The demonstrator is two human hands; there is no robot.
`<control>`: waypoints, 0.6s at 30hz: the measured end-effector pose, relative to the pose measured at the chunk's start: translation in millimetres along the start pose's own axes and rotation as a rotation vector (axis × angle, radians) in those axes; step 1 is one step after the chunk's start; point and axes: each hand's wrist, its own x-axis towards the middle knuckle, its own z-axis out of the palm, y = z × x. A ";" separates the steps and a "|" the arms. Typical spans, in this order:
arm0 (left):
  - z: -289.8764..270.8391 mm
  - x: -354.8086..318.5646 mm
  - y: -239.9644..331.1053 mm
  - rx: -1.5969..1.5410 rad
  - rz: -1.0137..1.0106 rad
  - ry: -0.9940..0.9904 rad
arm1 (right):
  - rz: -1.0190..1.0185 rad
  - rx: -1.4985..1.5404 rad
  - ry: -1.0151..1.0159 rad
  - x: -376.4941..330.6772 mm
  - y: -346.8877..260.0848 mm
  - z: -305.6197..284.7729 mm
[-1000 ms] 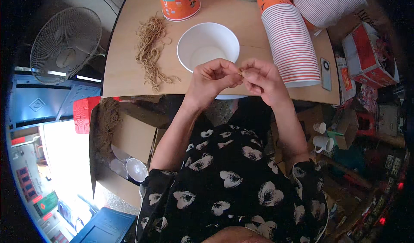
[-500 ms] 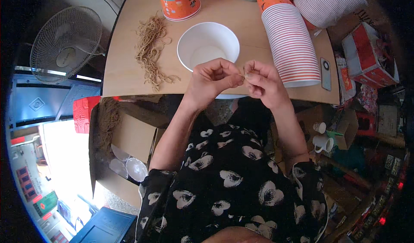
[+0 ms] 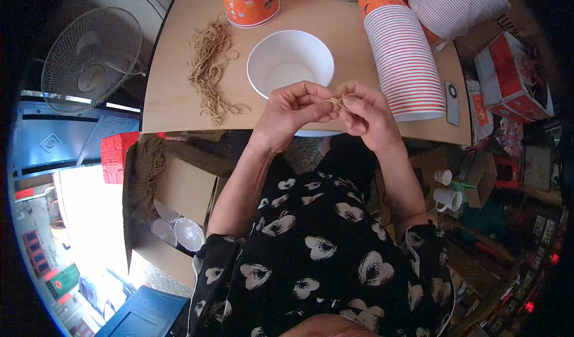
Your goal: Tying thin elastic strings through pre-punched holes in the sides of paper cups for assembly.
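My left hand and my right hand meet in front of a large white paper bucket. Both pinch a short tan strand between thumb and fingers, and part of it shows in the small gap between the fingertips. It resembles the loose strands in a tangled tan pile to the left of the bucket. What the strands are made of cannot be made out. The bucket stands upright, its near rim partly behind my left hand.
A nested stack of paper buckets lies at the right of the table. An orange bucket stands at the back, and a phone lies near the right edge. A fan stands left. Below are an open carton and a mug.
The tan strand now shows more plainly between my fingertips, bunched like a small knot. My right fingers have shifted slightly toward the left hand; the other things stay in place.
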 end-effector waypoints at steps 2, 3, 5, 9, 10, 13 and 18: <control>0.7 0.3 0.9 0.016 0.001 -0.001 | -0.007 -0.056 0.049 0.6 0.1 3.7; 1.0 0.5 1.1 0.025 0.004 0.004 | -0.007 -0.056 0.049 0.7 0.9 4.6; 1.4 0.5 0.9 0.033 0.007 0.009 | -0.059 -0.110 0.046 0.7 2.2 5.7; 0.8 0.3 -1.1 0.028 0.033 0.022 | -0.096 -0.173 0.040 0.3 4.3 4.2; 0.4 0.3 -1.8 0.046 0.056 0.027 | -0.110 -0.253 0.039 -0.6 4.1 4.6; -1.1 0.3 -4.5 0.069 0.080 0.034 | -0.160 -0.397 0.039 -1.6 5.2 6.3; -1.9 -0.9 -5.3 0.057 0.076 0.001 | -0.185 -0.454 0.037 -4.0 -0.4 9.8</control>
